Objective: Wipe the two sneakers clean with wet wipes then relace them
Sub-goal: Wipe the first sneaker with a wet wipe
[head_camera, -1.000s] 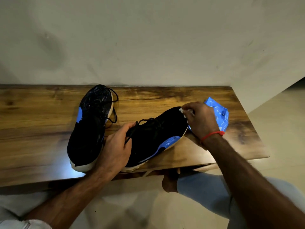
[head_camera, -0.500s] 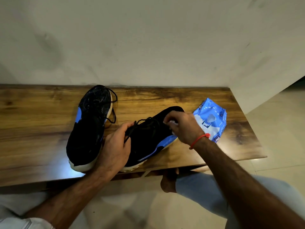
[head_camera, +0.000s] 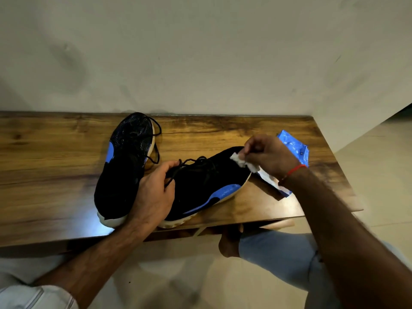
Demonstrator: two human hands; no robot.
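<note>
Pale plaster wall is backing a glossy wooden bench with dark grain, and we are working across its middle and right half. Our left hand is curling its fingers round the heel and collar of the near sneaker, black knit with a blue side panel and a cream sole; its heel is sitting at the front edge and its toe is pointing toward the right back corner. Our right hand, a red thread on its wrist, is pinching a crumpled white wipe against that toe. Loose black laces are lying over the tongue. Just behind our right hand, a crinkled blue wipes pack is lying near the right edge. The second sneaker, mesh-toed with a blue patch, is lying beside the first, touching our left hand, heel at the front edge and toe near the back edge. We are seeing bare wood along the left half and behind the toes. Below the front edge, a knee in light denim is showing over pale floor tiles.
</note>
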